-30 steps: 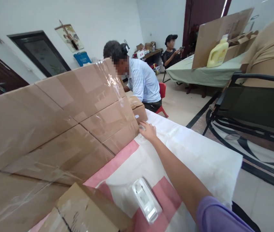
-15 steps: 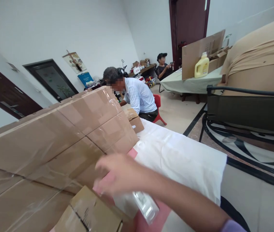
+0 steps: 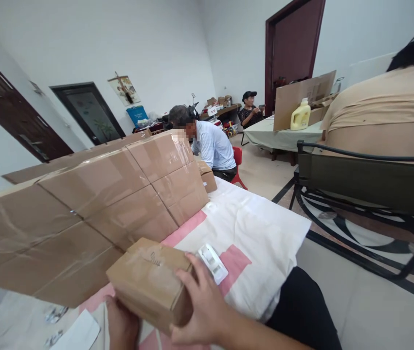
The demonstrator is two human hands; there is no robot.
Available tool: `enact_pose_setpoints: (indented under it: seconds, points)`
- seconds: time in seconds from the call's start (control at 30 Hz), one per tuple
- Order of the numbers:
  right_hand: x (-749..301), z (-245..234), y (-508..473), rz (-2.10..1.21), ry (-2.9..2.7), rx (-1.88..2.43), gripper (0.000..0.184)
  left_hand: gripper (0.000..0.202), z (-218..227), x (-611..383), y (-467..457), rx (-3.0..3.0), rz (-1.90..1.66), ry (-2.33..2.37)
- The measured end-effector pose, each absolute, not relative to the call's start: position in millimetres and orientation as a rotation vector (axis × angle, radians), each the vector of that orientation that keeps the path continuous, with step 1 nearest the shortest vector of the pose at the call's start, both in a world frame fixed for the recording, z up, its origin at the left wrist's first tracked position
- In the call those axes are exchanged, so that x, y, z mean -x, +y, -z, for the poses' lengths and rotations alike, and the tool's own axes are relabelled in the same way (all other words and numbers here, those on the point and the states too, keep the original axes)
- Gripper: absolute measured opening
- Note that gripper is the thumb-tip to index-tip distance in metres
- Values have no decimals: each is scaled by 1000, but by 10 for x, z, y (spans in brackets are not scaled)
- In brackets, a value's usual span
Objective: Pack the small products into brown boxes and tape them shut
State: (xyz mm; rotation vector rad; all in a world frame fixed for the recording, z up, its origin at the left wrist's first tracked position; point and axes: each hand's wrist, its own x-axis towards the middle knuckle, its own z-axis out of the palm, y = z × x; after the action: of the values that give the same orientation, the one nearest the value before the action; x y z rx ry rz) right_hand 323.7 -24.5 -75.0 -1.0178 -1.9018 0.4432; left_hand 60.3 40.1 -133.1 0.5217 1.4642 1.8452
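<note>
A small taped cardboard box (image 3: pixel 147 274) with dark handwriting on top is held between both hands over the cloth-covered table. My right hand (image 3: pixel 207 304) grips its right end, fingers at the top edge and thumb lower down. At the box's near left side, my left hand (image 3: pixel 122 321) presses against it, its fingers partly hidden. Just beyond my right hand, a white plastic device (image 3: pixel 213 263) lies on the pink and white cloth (image 3: pixel 254 228). Left of my left hand are a white sheet (image 3: pixel 77 333) and small clear packets (image 3: pixel 56 313).
A wall of taped cardboard boxes (image 3: pixel 115 194) lines the table's left side. A smaller carton (image 3: pixel 207 177) stands at the far end. Beyond sits a person in a light blue shirt (image 3: pixel 212 141); another person's back (image 3: pixel 382 112) is at right, by a table with a yellow jug (image 3: pixel 300 115).
My right hand has drawn back from over the table and taken hold of the small box's right end. My left hand has come into view at its left. The camera view has shifted.
</note>
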Motion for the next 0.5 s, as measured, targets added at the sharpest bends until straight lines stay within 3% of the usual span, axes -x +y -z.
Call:
enact_pose_setpoints:
  seconds: [0.07,0.23,0.37,0.5]
  points:
    - [-3484,535,-206,-387,-1790,976,111,69,1352,-543,395,-537,-1855,1394]
    - [-4322,246,318,134,-1436,1248,86,65,1384,-433,428,-681,-1758,1416]
    - [-4834,422,998,255,-1238,1598,84,64,1422,-410,447,-826,-1666,1561]
    - [-5014,799,1383,183,-1380,1666,85,65,1426,-343,494,-835,-1552,1671]
